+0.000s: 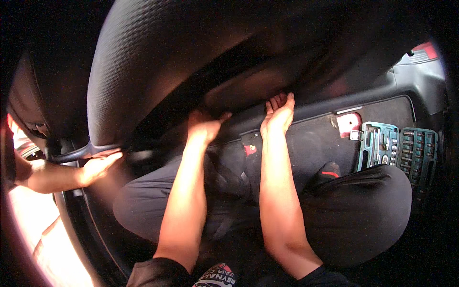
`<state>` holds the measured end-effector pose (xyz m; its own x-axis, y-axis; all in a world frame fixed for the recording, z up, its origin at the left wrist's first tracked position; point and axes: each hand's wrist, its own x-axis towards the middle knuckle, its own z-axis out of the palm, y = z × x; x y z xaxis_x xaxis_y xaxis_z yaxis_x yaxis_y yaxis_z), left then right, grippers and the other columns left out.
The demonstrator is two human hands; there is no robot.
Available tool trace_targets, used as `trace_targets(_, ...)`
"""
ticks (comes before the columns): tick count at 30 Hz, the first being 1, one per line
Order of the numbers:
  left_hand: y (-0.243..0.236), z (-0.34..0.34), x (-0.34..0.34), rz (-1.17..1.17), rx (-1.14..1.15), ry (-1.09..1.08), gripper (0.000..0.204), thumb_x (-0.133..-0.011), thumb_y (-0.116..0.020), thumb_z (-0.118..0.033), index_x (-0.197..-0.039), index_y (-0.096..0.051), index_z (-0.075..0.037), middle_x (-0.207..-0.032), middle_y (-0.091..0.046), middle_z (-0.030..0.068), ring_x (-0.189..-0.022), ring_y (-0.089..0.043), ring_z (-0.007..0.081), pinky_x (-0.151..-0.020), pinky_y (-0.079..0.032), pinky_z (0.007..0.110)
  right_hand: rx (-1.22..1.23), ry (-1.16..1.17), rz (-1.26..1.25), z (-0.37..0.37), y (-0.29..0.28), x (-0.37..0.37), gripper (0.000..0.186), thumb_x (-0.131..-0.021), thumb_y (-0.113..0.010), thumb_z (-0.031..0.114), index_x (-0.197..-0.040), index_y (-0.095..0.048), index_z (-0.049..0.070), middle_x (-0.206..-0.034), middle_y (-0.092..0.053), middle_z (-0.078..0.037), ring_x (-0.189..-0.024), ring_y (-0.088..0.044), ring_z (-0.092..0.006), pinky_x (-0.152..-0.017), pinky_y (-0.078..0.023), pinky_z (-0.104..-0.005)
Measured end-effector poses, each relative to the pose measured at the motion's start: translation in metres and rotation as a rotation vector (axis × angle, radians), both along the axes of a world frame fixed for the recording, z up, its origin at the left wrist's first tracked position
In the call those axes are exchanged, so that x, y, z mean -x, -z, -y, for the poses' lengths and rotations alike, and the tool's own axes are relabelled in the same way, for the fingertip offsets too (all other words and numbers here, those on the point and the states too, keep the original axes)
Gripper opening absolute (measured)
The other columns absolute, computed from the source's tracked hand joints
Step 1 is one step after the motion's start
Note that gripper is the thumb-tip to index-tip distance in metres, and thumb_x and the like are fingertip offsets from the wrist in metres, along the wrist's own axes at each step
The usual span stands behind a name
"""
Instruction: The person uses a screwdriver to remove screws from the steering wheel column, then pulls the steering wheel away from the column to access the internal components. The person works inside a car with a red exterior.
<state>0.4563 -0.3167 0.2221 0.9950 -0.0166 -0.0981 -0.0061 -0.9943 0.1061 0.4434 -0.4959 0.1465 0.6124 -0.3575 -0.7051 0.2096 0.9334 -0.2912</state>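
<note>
A large black textured panel [143,76], its kind unclear, fills the upper part of the view above my crossed legs. My left hand [204,125] holds it from below, its thumb out to the side and its other fingers mostly lost in shadow. Farther right, my right hand [278,114] is turned palm up, fingers bent up against the panel's dark underside. At the far left another person's hand [101,168] reaches in under the panel's rounded left end. Deep shadow hides where the panel's underside meets my fingers.
An unfolded teal socket set case [400,128] lies at the right beside my knee. Beyond my legs is a dark carpeted surface [311,155] with a red-and-white patch [349,123]. A red-and-clear lamp [420,53] shows at the upper right. Bright light enters at the lower left.
</note>
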Motion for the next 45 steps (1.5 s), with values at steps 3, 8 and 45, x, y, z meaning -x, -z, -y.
trace_targets(3,-0.002,-0.003,-0.004,-0.023,0.029,0.092,0.080,-0.075,-0.072,-0.068,-0.110,-0.071,0.003,-0.113,-0.070,0.0232,-0.111,-0.067,0.0314,-0.099,-0.049,0.036,0.010,0.001,-0.008,-0.002,-0.001,0.001,0.060,-0.100,-0.051,0.047,-0.135,-0.046,-0.001,-0.135,-0.048,-0.016,-0.131,-0.043,-0.0311,-0.117,-0.028,-0.0478)
trace_targets(8,0.009,0.003,0.001,-0.043,-0.022,-0.011,0.078,-0.076,-0.070,-0.070,-0.114,-0.072,-0.002,-0.114,-0.071,0.0197,-0.110,-0.067,0.0324,-0.096,-0.052,0.038,0.084,-0.021,-0.009,-0.005,0.000,0.002,0.053,-0.099,-0.054,0.048,-0.128,-0.051,0.004,-0.126,-0.051,-0.011,-0.122,-0.047,-0.0262,-0.110,-0.032,-0.0458)
trace_targets(45,-0.117,-0.087,0.085,0.825,1.971,-0.641,0.030,-0.096,-0.047,-0.015,-0.122,-0.045,0.001,-0.117,-0.053,0.0204,-0.116,-0.052,0.0389,-0.110,-0.041,0.057,0.050,-0.072,-0.063,-0.001,-0.005,-0.007,0.045,-0.103,-0.042,0.038,-0.136,-0.048,0.008,-0.129,-0.053,-0.008,-0.116,-0.049,-0.0224,-0.109,-0.032,-0.0490)
